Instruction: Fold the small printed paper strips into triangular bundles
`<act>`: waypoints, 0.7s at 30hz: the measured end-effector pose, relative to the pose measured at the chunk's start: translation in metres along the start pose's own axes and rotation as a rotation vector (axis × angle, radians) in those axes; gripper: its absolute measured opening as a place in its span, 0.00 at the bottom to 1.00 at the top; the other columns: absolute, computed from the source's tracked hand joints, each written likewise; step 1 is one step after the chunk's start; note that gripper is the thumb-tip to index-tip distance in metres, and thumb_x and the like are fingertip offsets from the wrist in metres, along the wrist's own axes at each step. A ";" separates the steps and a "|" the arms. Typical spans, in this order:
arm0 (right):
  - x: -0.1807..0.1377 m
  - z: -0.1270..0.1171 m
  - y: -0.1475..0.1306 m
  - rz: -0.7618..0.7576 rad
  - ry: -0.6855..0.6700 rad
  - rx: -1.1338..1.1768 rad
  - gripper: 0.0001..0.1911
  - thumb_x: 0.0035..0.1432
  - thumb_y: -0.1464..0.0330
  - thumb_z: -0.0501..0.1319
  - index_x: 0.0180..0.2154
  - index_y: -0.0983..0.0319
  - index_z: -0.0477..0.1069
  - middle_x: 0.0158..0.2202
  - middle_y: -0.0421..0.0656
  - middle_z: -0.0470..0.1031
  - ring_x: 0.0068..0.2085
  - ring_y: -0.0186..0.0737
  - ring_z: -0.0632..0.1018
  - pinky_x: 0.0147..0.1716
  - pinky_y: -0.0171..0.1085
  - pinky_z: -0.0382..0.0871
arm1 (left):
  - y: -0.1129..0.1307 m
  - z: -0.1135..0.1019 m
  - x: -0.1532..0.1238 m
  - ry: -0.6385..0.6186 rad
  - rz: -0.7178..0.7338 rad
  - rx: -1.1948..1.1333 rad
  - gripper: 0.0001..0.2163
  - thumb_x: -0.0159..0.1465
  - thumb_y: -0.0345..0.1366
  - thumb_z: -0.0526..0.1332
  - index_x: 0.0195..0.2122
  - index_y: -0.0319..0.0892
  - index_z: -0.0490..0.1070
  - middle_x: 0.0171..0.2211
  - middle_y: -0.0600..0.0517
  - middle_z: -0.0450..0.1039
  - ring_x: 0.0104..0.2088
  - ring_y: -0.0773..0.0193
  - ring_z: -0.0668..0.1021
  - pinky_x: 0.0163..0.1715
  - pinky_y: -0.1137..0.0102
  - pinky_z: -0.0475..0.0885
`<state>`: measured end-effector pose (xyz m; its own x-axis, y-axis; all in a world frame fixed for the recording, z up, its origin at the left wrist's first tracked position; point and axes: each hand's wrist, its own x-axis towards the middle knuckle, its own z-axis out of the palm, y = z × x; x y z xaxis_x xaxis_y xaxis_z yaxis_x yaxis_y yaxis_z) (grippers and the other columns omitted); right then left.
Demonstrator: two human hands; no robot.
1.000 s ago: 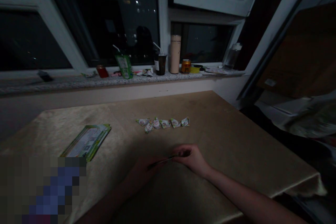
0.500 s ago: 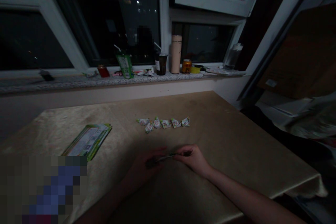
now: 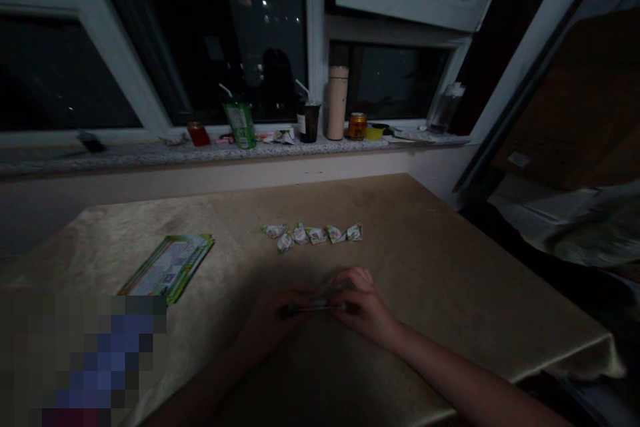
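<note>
Both my hands meet over the near middle of the cloth-covered table [image 3: 400, 213]. Between them is a thin, narrow folded wrapper [image 3: 316, 308], dim and seen nearly edge-on. My left hand [image 3: 283, 310] grips its left end and lies in deep shadow. My right hand [image 3: 359, 300] pinches the right end, fingers bent over it. Just beyond, several small folded wrappers [image 3: 316, 235], white and green and roughly triangular, lie in a loose row. To the left rests a stack of flat green-and-white printed wrappers [image 3: 173, 267].
Along the stone windowsill [image 3: 200, 155] stand a green cup [image 3: 241, 123] with a straw, a dark cup [image 3: 309, 123], a pink flask [image 3: 337, 103], an orange can [image 3: 357, 127] and a red jar [image 3: 198, 134]. A cardboard box [image 3: 575, 100] is at right. The lower left corner is blurred out.
My hands have drawn closer together, and the right fingers now curl over the wrapper's end. The wrapper has turned from slanted to nearly level. The row of folded pieces stays put.
</note>
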<state>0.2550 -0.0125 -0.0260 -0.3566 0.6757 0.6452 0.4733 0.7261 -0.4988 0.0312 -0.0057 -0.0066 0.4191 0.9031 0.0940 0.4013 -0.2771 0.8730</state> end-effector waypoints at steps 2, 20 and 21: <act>0.001 0.001 0.003 0.023 0.011 0.045 0.04 0.51 0.69 0.68 0.28 0.58 0.74 0.38 0.42 0.74 0.44 0.44 0.72 0.42 0.44 0.61 | -0.001 -0.001 0.000 -0.013 -0.046 -0.018 0.07 0.55 0.39 0.64 0.34 0.46 0.79 0.40 0.53 0.79 0.41 0.57 0.79 0.43 0.67 0.71; 0.011 -0.001 0.005 0.317 0.016 0.343 0.11 0.48 0.63 0.69 0.21 0.60 0.72 0.33 0.42 0.76 0.38 0.40 0.75 0.41 0.41 0.64 | 0.002 -0.007 0.005 0.118 -0.207 -0.101 0.11 0.55 0.42 0.60 0.35 0.44 0.78 0.34 0.53 0.80 0.37 0.55 0.80 0.40 0.64 0.73; 0.011 0.000 0.005 0.314 0.016 0.339 0.12 0.48 0.62 0.69 0.21 0.60 0.72 0.33 0.42 0.76 0.38 0.40 0.75 0.41 0.41 0.64 | 0.001 -0.006 0.005 0.134 -0.204 -0.100 0.11 0.55 0.42 0.61 0.34 0.44 0.77 0.33 0.53 0.80 0.36 0.55 0.80 0.40 0.64 0.74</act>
<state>0.2537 -0.0013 -0.0211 -0.2239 0.8695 0.4402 0.2656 0.4890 -0.8308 0.0288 0.0004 -0.0019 0.2236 0.9741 -0.0323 0.3814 -0.0569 0.9227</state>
